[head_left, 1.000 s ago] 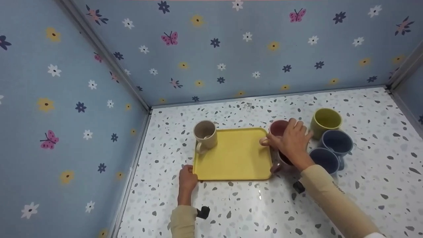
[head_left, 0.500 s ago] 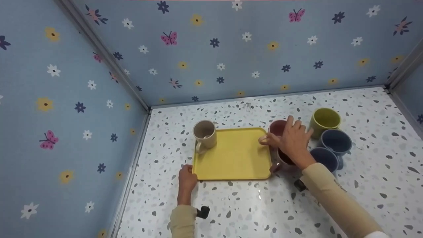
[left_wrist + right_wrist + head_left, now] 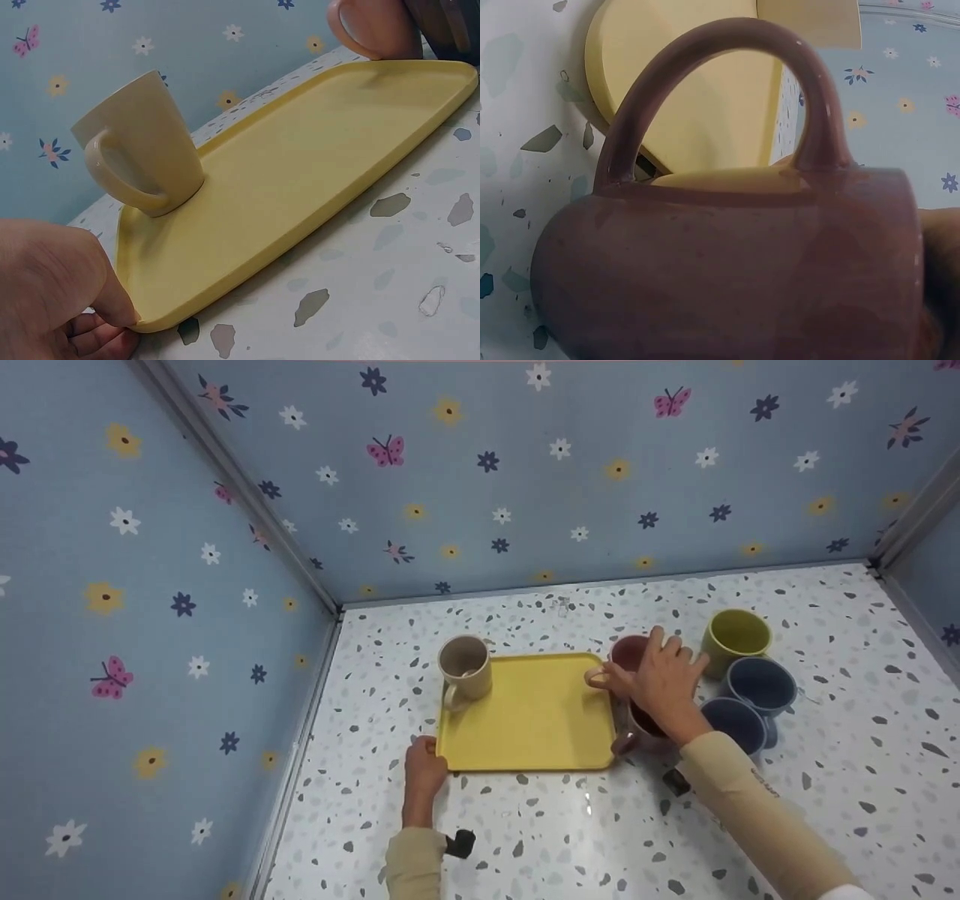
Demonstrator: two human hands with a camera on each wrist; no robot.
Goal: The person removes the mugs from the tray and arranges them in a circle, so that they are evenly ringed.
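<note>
My left hand point(image 3: 425, 769) pinches the near left corner of a yellow tray point(image 3: 536, 735), thumb on the rim and fingers curled under it. A beige mug point(image 3: 474, 681) stands upright on the tray's far left corner. At the tray's right edge my right hand point(image 3: 667, 682) holds a pink mug point(image 3: 628, 651), with the thumb at its handle and the fingers along its right side, partly hiding it. A dark brown mug point(image 3: 727, 270) stands just nearer, partly under my right hand and wrist; it fills the right wrist view.
Right of my right hand stand a green mug point(image 3: 739, 634) and two blue mugs, one farther back point(image 3: 761, 682) and one nearer point(image 3: 735, 724), close together. Patterned blue walls point(image 3: 525, 495) bound the speckled white table point(image 3: 525, 840) at the back and sides.
Both hands, the tray and the mugs hold their places. Only the head view shifts slightly.
</note>
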